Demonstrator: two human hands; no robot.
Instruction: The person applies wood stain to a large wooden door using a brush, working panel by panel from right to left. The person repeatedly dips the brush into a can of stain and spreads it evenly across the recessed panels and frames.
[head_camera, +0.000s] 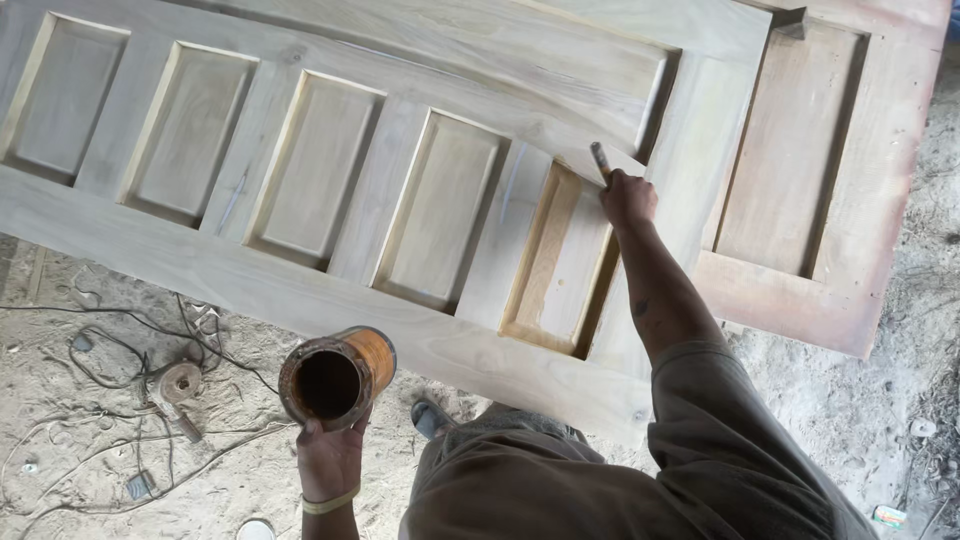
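Head view, and the right hand is closed in a firm grip around a brush, only its pale handle end showing above the knuckles, bristles hidden. It works at the recessed panel nearest the door's right end, where the wood already looks darker and amber-toned. Down low, the left hand is clamped under a rusty cylindrical can, open mouth facing the camera, orange drips down its side, held off the door's near edge over the sandy floor.

That can is tilted hard; I'd judge a spill onto the floor or clothes is the risk if the wrist rolls further. Drips over the panel's moulded edge could streak the bare rails.

The wooden door is pale, unfinished, grainy, with a row of rectangular sunken panels. A second door beneath shows reddish. Tangled cables and a small power tool lie on the floor.
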